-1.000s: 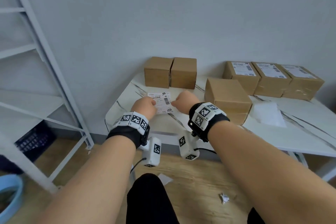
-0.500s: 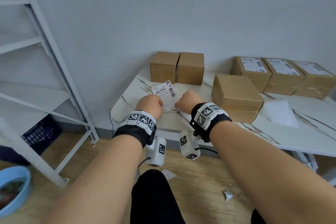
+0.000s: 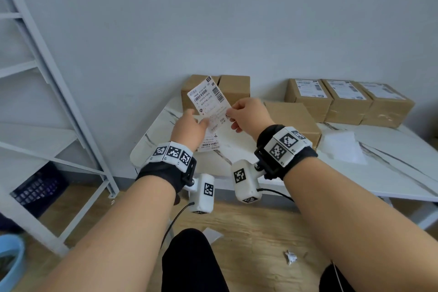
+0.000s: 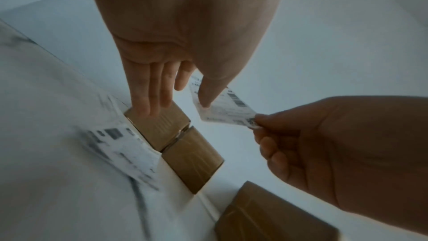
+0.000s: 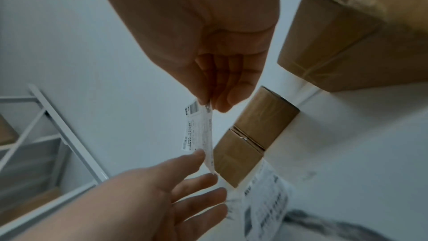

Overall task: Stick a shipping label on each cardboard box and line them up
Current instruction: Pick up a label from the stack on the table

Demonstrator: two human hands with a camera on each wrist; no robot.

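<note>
A white shipping label (image 3: 208, 99) stands tilted in the air in front of two plain cardboard boxes (image 3: 196, 89) (image 3: 235, 87) at the table's back. My right hand (image 3: 229, 115) pinches its lower right corner (image 5: 208, 105). My left hand (image 3: 193, 125) has straight, spread fingers (image 4: 148, 96), and its thumb touches the label's (image 4: 222, 111) lower left edge. A third plain box (image 3: 292, 118) lies just right of my right hand. Three labelled boxes (image 3: 308, 96) (image 3: 346, 98) (image 3: 385, 103) stand in a row at the back right.
Another printed label (image 3: 209, 143) lies on the white marble table (image 3: 391, 173) under my hands. A white sheet (image 3: 341, 148) lies to the right. A grey metal rack (image 3: 59, 106) stands at the left. Paper scraps (image 3: 290, 256) lie on the wooden floor.
The label has risen from the table into the air, in front of the two back boxes. Both hands went up with it, and my left fingers have straightened.
</note>
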